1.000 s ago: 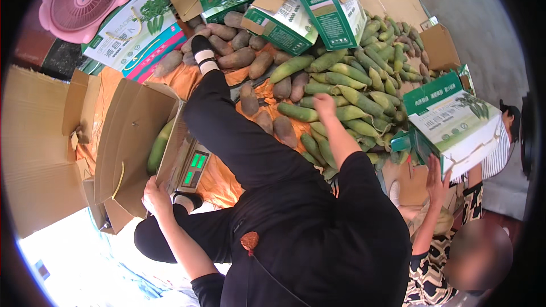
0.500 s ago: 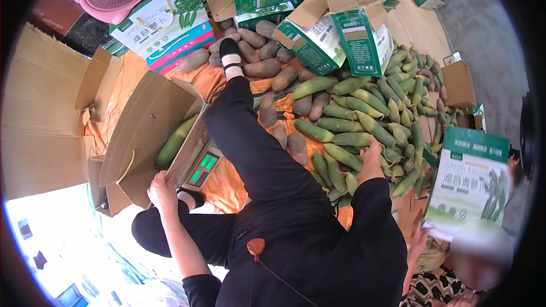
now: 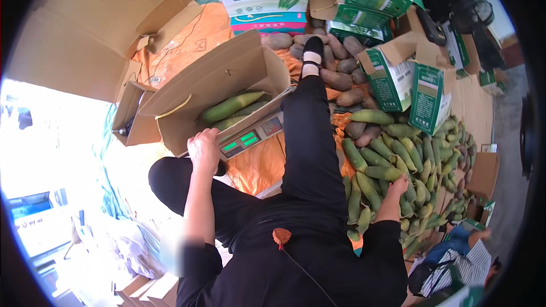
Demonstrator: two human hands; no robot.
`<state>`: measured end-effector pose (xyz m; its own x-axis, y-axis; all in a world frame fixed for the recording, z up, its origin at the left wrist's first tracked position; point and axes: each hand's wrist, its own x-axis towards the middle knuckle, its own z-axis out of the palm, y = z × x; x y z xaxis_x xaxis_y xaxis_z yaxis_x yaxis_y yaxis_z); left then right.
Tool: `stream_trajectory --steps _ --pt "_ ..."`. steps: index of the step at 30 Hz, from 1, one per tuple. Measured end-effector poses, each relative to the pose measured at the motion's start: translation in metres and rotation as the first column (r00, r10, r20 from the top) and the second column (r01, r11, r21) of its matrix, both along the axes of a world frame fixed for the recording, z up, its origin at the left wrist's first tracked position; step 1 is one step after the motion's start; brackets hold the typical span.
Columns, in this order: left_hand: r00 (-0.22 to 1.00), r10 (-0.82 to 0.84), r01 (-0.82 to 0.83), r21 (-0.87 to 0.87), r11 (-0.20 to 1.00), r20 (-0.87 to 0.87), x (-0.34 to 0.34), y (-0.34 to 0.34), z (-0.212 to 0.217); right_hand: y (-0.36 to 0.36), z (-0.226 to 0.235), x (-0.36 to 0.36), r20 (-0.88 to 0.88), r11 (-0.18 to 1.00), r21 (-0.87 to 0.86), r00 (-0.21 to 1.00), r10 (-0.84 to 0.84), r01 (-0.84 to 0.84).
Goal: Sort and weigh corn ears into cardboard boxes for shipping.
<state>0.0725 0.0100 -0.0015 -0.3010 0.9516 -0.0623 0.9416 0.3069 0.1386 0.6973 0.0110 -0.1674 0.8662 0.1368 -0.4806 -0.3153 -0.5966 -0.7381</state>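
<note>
My left hand [image 3: 203, 149] grips the near edge of an open cardboard box [image 3: 227, 79] that stands on a digital scale [image 3: 250, 137] with a lit green display. A few long green vegetables [image 3: 230, 107] lie inside the box. My right hand [image 3: 398, 186] reaches down into a big pile of the same green vegetables [image 3: 392, 153] on the right, fingers curled over one of them. Between the two hands my leg [image 3: 307, 136] in black trousers stretches out.
Brown vegetables [image 3: 335, 77] lie beyond the green pile. Green-and-white cartons [image 3: 398, 79] stand at the back and right, flat cardboard [image 3: 79, 28] at the left, and an orange cloth [image 3: 256, 165] covers the floor. Another person in a striped top [image 3: 466, 256] sits lower right.
The view has swung left and closer to the box and scale. My right hand has shifted nearer along the green pile. My left hand stays at the box edge.
</note>
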Motion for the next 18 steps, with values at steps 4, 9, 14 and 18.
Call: stream_trajectory --steps 4,9,14,18 --pt "1.0 0.002 -0.002 0.018 1.0 0.015 -0.001 -0.005 0.006 0.02 -0.004 -0.028 0.09 0.994 0.012 0.99 0.105 -0.106" --pt "0.998 -0.032 0.03 0.044 0.999 0.048 0.002 0.006 -0.003 0.033 -0.019 -0.015 0.515 0.693 -0.15 0.542 0.664 -0.706" --pt "0.999 -0.003 0.002 0.028 1.0 0.032 -0.003 0.001 0.001 0.098 0.128 -0.131 0.32 0.633 0.277 0.69 0.649 -0.723" --pt "1.0 -0.03 0.031 0.06 0.998 -0.007 -0.001 0.001 -0.001 0.124 0.242 -0.213 0.465 0.32 0.523 0.579 0.67 -0.79"
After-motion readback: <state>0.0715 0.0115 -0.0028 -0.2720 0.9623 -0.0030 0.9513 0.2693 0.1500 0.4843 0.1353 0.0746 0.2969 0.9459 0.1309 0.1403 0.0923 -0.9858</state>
